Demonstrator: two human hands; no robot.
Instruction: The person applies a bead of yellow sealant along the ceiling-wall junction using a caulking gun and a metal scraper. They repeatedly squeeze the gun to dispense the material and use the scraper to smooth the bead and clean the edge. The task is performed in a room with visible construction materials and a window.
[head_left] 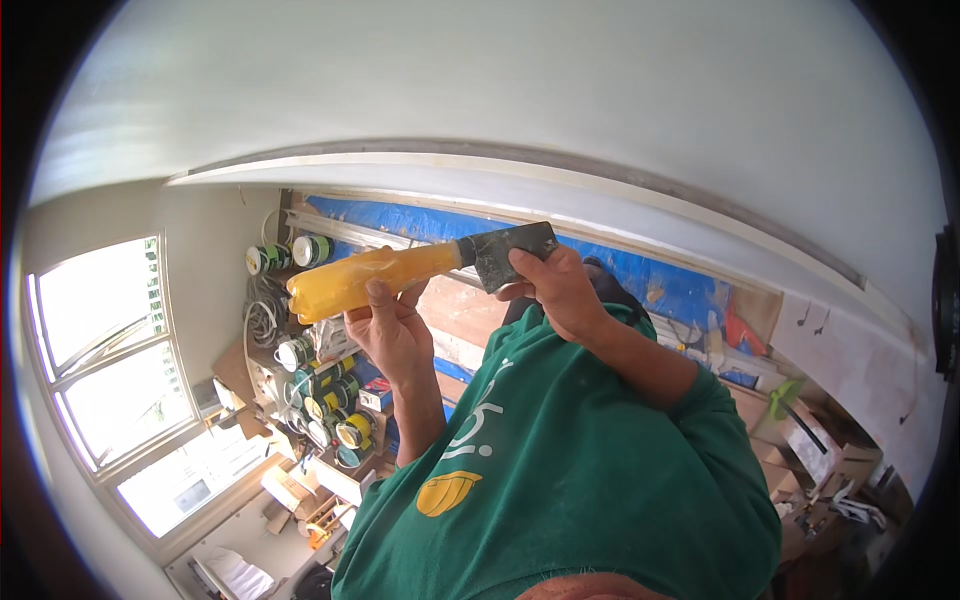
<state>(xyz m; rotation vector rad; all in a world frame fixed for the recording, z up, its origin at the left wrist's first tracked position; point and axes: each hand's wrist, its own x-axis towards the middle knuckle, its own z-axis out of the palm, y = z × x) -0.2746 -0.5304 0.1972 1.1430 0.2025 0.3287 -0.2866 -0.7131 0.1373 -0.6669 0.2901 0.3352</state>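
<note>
I hold a putty knife in front of my green shirt (580,470). My left hand (392,335) is wrapped around its thick yellow handle (345,283), which points left. My right hand (557,290) pinches the dark, smeared metal blade (515,248) from below, with the thumb on the blade's face. The knife lies roughly level, the blade toward the right. A white wall surface (520,90) fills the view above the hands.
A bright window (110,350) stands at the left. Below the hands are several stacked paint cans (325,400), coiled cables (262,320), a blue tarp (640,280) along the wall's foot, cardboard boxes (300,490) and loose tools (800,420) at the right.
</note>
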